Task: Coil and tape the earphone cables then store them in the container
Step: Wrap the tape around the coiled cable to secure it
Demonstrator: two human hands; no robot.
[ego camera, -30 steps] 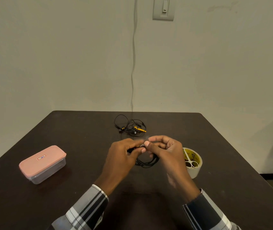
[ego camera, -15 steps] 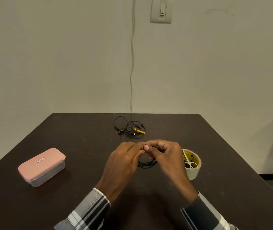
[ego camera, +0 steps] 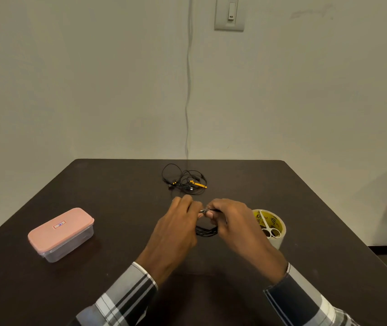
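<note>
Coiled black earphone cable (ego camera: 206, 231) held above the dark brown table (ego camera: 117, 290), pinched by curled fingers of left hand (ego camera: 176, 227) and right hand (ego camera: 232, 222). Second tangled black-and-yellow earphone (ego camera: 185, 180) lying beyond. Pink-lidded clear plastic container (ego camera: 62, 232) closed at left; tape roll (ego camera: 275, 231) holding white-handled scissors (ego camera: 270, 230) at right.

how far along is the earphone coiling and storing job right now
Early. In hand: the left hand and right hand hold a black earphone cable wound into loops between them, with no tape visible on it. Left: a second, black and yellow earphone lies tangled farther back, the tape roll with small scissors sits untouched, and the pink-lidded container is closed.
</note>
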